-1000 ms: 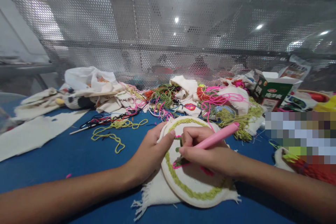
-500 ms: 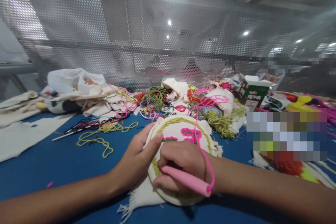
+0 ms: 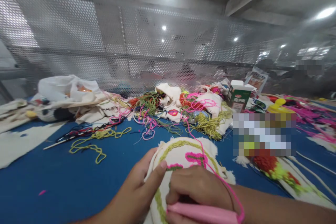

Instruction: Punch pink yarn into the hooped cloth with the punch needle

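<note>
The embroidery hoop (image 3: 183, 154) lies on the table (image 3: 65, 182), before the yarn pile (image 3: 183, 112), carton (image 3: 238, 96) behind right

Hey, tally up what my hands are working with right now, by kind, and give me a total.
Embroidery hoop with cloth: 1, steadied by the left hand
Pink punch needle: 1, in the right hand
Pink yarn strand running to the needle: 1
Total: 3

The embroidery hoop (image 3: 183, 157) is cut off by the lower edge, its near half covered by both hands. The pink punch needle (image 3: 203, 212) tip is hidden under the right hand (image 3: 199, 187). A pixelated block (image 3: 264, 134) masks items on the surface (image 3: 65, 182).
</note>
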The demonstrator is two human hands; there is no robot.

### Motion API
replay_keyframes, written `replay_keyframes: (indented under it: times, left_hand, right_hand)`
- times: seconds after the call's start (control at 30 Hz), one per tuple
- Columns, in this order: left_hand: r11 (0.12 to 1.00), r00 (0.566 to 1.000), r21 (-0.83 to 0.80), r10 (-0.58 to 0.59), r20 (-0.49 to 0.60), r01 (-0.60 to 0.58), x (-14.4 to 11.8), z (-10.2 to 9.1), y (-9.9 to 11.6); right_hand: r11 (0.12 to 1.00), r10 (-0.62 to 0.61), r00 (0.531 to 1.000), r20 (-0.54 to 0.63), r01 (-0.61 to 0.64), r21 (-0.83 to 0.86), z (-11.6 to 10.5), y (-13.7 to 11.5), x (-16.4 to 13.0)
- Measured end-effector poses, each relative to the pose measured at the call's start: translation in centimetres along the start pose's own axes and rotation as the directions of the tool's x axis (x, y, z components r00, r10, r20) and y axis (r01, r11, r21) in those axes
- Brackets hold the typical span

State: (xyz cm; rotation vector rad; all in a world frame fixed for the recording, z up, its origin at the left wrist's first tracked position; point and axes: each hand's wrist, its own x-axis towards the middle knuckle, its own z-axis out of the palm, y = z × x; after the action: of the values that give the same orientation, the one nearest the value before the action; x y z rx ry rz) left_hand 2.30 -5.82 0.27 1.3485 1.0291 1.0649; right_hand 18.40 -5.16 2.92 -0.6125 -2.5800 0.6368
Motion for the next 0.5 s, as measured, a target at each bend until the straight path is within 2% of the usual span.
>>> replay_keyframes:
  times: [0.2,0.33,0.5]
  left_hand:
    - [0.992,1.000,0.122,-0.017,-0.013,0.019,-0.17,0.48,0.15]
    - [0.993,1.000,0.116,-0.008,0.018,0.006,0.00,0.40,0.26]
    - [0.993,1.000,0.116,-0.017,0.011,0.016,0.19,0.48,0.50]
  right_hand:
    - [0.976,0.146,0.989,0.010,-0.146,0.162,-0.98,-0.43,-0.93]
    - [0.948,0.233,0.972,-0.009,-0.225,0.227,-0.58,-0.10,-0.81]
    - [0.927,0.263,0.965,0.003,-0.253,0.278,-0.45,-0.01,-0.91]
